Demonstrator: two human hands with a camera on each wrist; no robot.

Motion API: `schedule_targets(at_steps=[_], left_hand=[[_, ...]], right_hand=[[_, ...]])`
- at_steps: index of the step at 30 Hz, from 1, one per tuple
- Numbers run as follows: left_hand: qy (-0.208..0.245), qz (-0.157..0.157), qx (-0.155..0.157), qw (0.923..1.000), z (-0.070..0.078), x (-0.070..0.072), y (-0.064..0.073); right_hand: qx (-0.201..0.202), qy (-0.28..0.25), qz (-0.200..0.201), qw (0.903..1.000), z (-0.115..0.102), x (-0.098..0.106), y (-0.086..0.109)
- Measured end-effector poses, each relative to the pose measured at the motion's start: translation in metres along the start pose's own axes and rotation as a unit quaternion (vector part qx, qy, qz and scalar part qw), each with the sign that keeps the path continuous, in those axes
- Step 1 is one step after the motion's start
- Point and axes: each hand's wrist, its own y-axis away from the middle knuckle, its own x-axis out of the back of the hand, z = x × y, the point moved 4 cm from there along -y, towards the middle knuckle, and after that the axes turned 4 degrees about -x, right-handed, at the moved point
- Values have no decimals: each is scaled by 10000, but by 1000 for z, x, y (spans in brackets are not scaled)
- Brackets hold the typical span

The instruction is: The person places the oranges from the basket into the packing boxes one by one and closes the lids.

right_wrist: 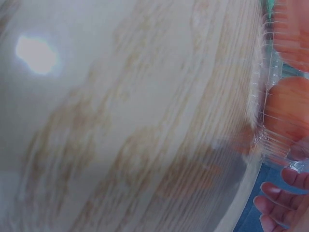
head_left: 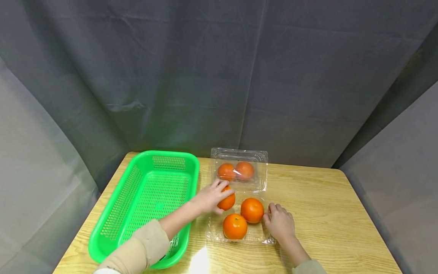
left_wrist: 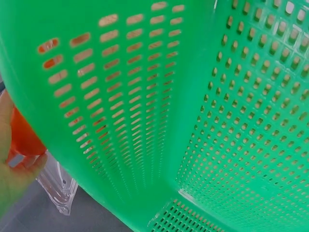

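My left hand [head_left: 210, 198] grips an orange [head_left: 227, 201] over the left side of a clear plastic clamshell box [head_left: 219, 230]. In the left wrist view that orange [left_wrist: 25, 135] shows between the thumb and fingers, partly hidden by the basket rim. Two more oranges, one at the front [head_left: 235, 227] and one to the right [head_left: 252, 210], lie in the near half of the box. Another pair of oranges [head_left: 244, 171] shows through the clear plastic of the far half. My right hand [head_left: 280, 223] is at the box's right edge, fingers loosely bent, holding no fruit.
A green perforated basket [head_left: 195, 171] stands left of the box, with my left forearm across it. The wooden table [head_left: 318, 213] extends to the right. Grey cloth [head_left: 191, 76] hangs behind and along both sides.
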Motion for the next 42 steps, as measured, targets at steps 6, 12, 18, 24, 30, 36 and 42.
schedule_targets(at_steps=[6,12,18,24,30,36,42], left_hand=[[-15,-208,-120,9997,6,-7,-1],[-143,-311,-212,9992,10,-14,-2],[-126,-346,-189,9991,11,-20,-2],[-148,-451,-233,9986,12,-25,-2],[-321,-555,-288,9975,13,-31,-2],[-311,-701,-263,9967,11,-39,0],[-268,-843,-191,9959,10,-42,0]], right_hand=[[-21,13,-44,10000,1,-1,0],[-36,34,-93,9999,1,-1,0],[19,25,9,10000,0,0,1],[-50,7,-72,10000,0,1,2],[-42,0,-98,9999,-2,2,2],[25,6,13,10000,-2,1,1],[57,21,68,10000,-2,1,1]])
